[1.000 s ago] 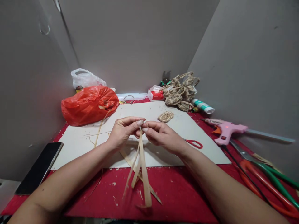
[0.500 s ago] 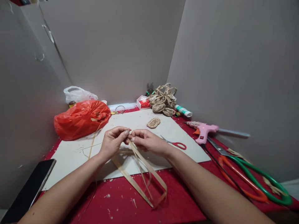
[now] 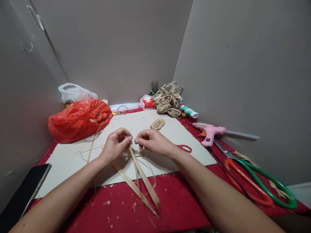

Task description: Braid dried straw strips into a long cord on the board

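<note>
My left hand (image 3: 119, 143) is closed in a pinch on the end of pale straw-like strips (image 3: 143, 174). These hang down in long loops over the front of the white board (image 3: 194, 152). Just to its right, my right hand (image 3: 152, 142) is closed too, thumb and forefinger together. A thin strand seems to run down from its fingers, but its grip is hard to make out. Beyond the hands lies a small oval coil of twisted cord (image 3: 157, 124). Red-handled scissors (image 3: 186, 148) rest beside my right wrist, their blades hidden behind it.
A red plastic bag (image 3: 79, 121) sits at the left, a phone (image 3: 26, 191) nearer me. Bundled cord (image 3: 168, 98) stands at the back. A pink glue gun (image 3: 211, 132) and large green-and-orange shears (image 3: 255, 174) lie at the right. Scraps dot the red cloth (image 3: 116, 210).
My hands have moved slightly apart at the fingertips. The hanging strips have swung left and drawn closer together. The whole view has shifted a little.
</note>
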